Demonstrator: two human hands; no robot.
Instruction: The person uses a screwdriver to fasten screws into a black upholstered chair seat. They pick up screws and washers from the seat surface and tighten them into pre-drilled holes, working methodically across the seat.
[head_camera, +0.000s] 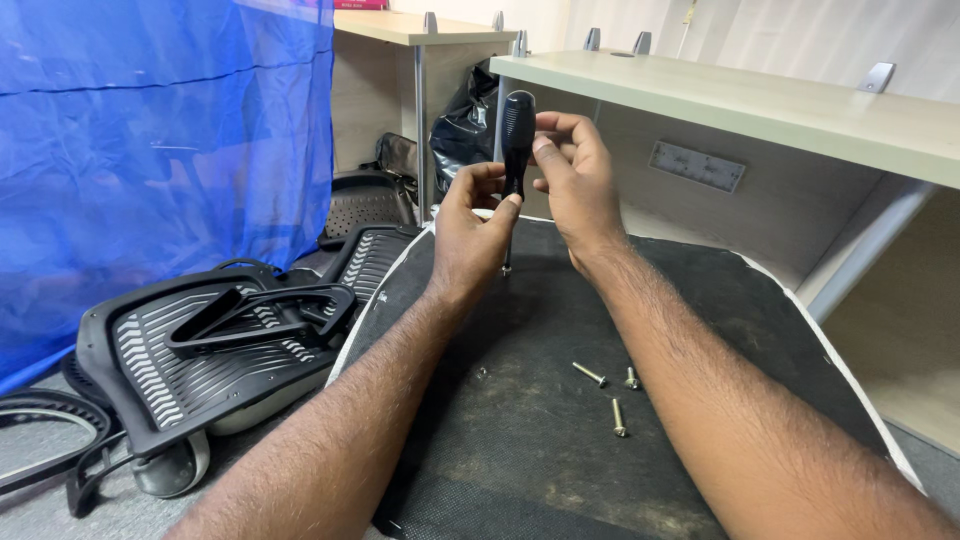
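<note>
A screwdriver with a black handle (517, 130) stands upright, its tip down on the black upturned chair seat (560, 420). My left hand (470, 225) grips the lower part of the handle and the shaft. My right hand (575, 175) pinches the handle higher up with fingers and thumb. Three brass-coloured screws (612, 395) lie loose on the seat between my forearms.
Black slatted plastic chair back parts (215, 345) with a caster wheel (170, 470) lie on the floor at left. A blue plastic sheet (160, 150) hangs behind them. A light wooden desk (760, 105) with a metal leg (860, 250) stands at right, a black bag (465, 125) under it.
</note>
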